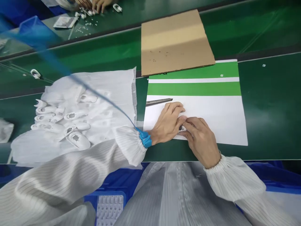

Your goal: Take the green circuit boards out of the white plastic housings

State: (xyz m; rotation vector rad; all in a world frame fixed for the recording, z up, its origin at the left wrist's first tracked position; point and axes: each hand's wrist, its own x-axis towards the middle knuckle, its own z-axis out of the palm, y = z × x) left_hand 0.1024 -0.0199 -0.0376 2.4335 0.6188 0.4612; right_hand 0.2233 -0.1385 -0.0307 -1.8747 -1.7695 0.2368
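Both hands meet over the near edge of a white sheet with green stripes (223, 116). Between the fingers is a small white plastic part (181, 128) with a dark patch, mostly covered. My right hand (202, 139) pinches it between thumb and fingers. My left hand (166, 122) rests on the sheet with its thumb pressed on the part and its other fingers bent forward. A blue strap with a cord circles the left wrist. Just beyond the left hand lies a pair of dark tweezers (159, 102).
On the left, several white plastic shells (78, 139) lie on white foam wrap (113, 84). A cardboard sheet (176, 44) covers the far end of the striped sheet. Across the bench, another person's hands (94, 4) work among small white parts. The blue cord (103, 97) crosses the left side.
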